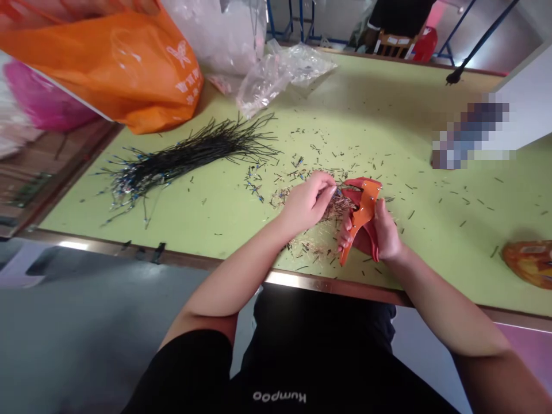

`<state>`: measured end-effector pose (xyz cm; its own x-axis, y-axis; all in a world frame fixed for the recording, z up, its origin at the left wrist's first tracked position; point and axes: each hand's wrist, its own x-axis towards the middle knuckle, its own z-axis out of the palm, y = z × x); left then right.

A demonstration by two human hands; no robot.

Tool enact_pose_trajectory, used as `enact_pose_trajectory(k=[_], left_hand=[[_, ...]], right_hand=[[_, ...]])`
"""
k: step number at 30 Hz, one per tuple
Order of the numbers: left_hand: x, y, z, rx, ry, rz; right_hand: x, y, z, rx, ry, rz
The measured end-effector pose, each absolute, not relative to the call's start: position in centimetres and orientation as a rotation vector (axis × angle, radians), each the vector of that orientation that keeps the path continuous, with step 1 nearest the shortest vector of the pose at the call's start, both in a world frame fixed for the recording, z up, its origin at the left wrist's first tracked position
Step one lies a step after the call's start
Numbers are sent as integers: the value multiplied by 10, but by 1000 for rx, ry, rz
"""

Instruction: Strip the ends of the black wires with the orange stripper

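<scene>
Right hand (pixel 386 230) fingers wrapped around orange stripper (pixel 361 215) | left hand (pixel 307 201) fingertips pinched on a wire (pixel 345 188) at its head | black wire bundle (pixel 190 155) lies well apart on green table (pixel 388 115)

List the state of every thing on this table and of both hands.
Orange tool: gripped in right hand, head towards the left hand.
Left hand: pinching a thin wire at the tool's head.
Wire bundle: lying loose, spread.
Cut scraps: scattered.
Orange bag: slumped, crumpled.
Clear bag: lying flat, crumpled.
</scene>
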<state>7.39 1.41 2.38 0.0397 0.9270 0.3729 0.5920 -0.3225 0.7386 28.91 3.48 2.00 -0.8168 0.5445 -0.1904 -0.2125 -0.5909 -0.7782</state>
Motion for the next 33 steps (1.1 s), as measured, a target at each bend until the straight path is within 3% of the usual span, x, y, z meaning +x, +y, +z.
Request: enact_pose_trajectory(k=[20, 33], left_hand=[[76, 9, 34, 2342, 1831, 826], [74, 6, 38, 2097, 1898, 824]], right_hand=[[294, 36, 13, -618, -1150, 2357], [281, 30, -1, -561, -1119, 2439]])
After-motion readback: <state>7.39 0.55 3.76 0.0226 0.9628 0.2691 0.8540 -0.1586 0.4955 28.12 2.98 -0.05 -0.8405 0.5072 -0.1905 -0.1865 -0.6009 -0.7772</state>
